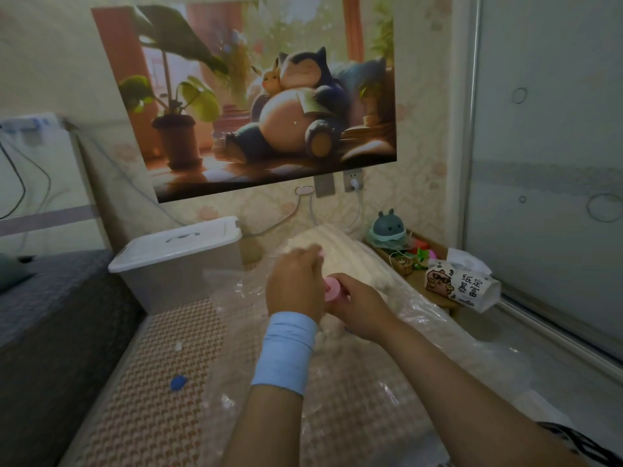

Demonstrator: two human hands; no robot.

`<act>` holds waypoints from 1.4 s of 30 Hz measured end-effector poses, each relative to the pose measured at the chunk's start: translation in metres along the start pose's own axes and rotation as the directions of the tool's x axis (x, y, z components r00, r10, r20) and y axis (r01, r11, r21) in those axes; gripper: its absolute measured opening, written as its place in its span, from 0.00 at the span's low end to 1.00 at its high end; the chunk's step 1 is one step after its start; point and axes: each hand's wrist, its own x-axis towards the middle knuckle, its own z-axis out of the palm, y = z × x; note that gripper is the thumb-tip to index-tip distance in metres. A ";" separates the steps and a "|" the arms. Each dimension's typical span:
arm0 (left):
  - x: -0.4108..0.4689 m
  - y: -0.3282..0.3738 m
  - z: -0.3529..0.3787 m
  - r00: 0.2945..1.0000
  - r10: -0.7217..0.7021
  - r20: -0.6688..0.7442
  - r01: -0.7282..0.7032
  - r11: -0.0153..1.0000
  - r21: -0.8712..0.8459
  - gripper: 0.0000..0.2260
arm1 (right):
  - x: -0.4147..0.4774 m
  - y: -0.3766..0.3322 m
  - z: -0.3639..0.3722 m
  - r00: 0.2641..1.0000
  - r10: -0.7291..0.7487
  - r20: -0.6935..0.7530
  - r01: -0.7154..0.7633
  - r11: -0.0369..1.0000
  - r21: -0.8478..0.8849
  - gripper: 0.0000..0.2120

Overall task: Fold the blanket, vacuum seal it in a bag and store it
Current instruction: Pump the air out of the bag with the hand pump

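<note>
A clear plastic vacuum bag (421,318) lies crumpled on the patterned mat, with a cream folded blanket (340,251) inside it at the far end. Over the bag, both hands meet on a small pink round piece (332,288), which looks like the bag's valve cap or a pump. My left hand (295,281), with a light blue wristband, closes over its top. My right hand (357,306) grips it from the right side. Most of the pink piece is hidden by my fingers.
A white lidded storage box (175,254) stands at the left behind the mat (161,382). A small blue clip (178,382) lies on the mat. A low wooden table (418,281) at the right holds a tissue pack (462,284) and a toy. A sliding door (546,163) runs along the right.
</note>
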 end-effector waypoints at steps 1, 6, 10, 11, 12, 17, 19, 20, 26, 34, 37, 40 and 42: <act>0.004 0.004 -0.011 0.978 0.053 -0.200 -0.060 0.998 -0.025 0.10 | 0.001 0.002 -0.003 1.000 0.009 -0.014 -0.009 1.000 0.016 0.15; 0.019 0.000 -0.036 0.837 0.200 -0.509 -0.226 0.974 0.012 0.09 | 0.002 0.005 -0.006 1.000 0.013 -0.021 -0.013 1.000 -0.004 0.18; 0.001 -0.019 0.015 0.995 -0.024 0.100 0.039 0.988 -0.151 0.11 | 0.002 0.000 -0.002 0.999 0.010 0.034 -0.008 0.998 -0.060 0.17; -0.004 -0.021 0.025 0.963 -0.068 0.260 0.111 0.982 -0.153 0.11 | 0.001 -0.002 -0.002 0.999 0.006 0.045 -0.002 0.997 -0.079 0.16; -0.007 -0.023 0.031 0.934 -0.091 0.345 0.148 0.979 -0.142 0.11 | 0.001 -0.003 -0.001 0.999 0.002 0.051 0.003 0.996 -0.094 0.15; 0.010 -0.004 -0.009 0.993 0.030 -0.118 -0.046 0.989 -0.140 0.11 | 0.006 0.001 -0.008 0.999 0.024 0.024 -0.022 0.998 -0.064 0.17; 0.020 -0.002 -0.035 0.927 0.101 -0.362 -0.152 0.981 -0.116 0.10 | 0.009 0.004 -0.011 0.999 0.028 0.029 -0.027 0.998 -0.048 0.18; 0.022 -0.002 -0.043 0.901 0.120 -0.417 -0.176 0.979 -0.100 0.10 | 0.011 0.004 -0.011 0.999 0.028 0.032 -0.026 0.998 -0.052 0.18; 0.003 -0.022 0.017 0.994 -0.056 0.090 0.074 0.974 -0.213 0.12 | 0.015 0.000 -0.009 0.995 -0.002 0.105 0.018 0.989 -0.144 0.21; 0.028 -0.003 -0.020 0.963 0.062 -0.264 -0.092 0.991 -0.100 0.12 | 0.020 0.005 -0.017 0.997 0.014 0.079 -0.006 0.996 -0.093 0.19; 0.037 0.000 -0.039 0.885 0.117 -0.450 -0.167 0.983 -0.074 0.11 | 0.020 0.009 -0.015 0.998 0.013 0.065 -0.007 0.996 -0.090 0.21; 0.028 -0.007 -0.011 0.971 0.035 -0.238 -0.063 0.992 -0.111 0.12 | 0.021 0.009 -0.010 0.998 0.001 0.059 0.005 0.994 -0.108 0.22; 0.017 -0.018 0.020 0.988 -0.060 0.145 0.081 0.986 -0.148 0.13 | 0.020 0.008 -0.007 0.998 -0.007 0.064 0.015 0.993 -0.120 0.22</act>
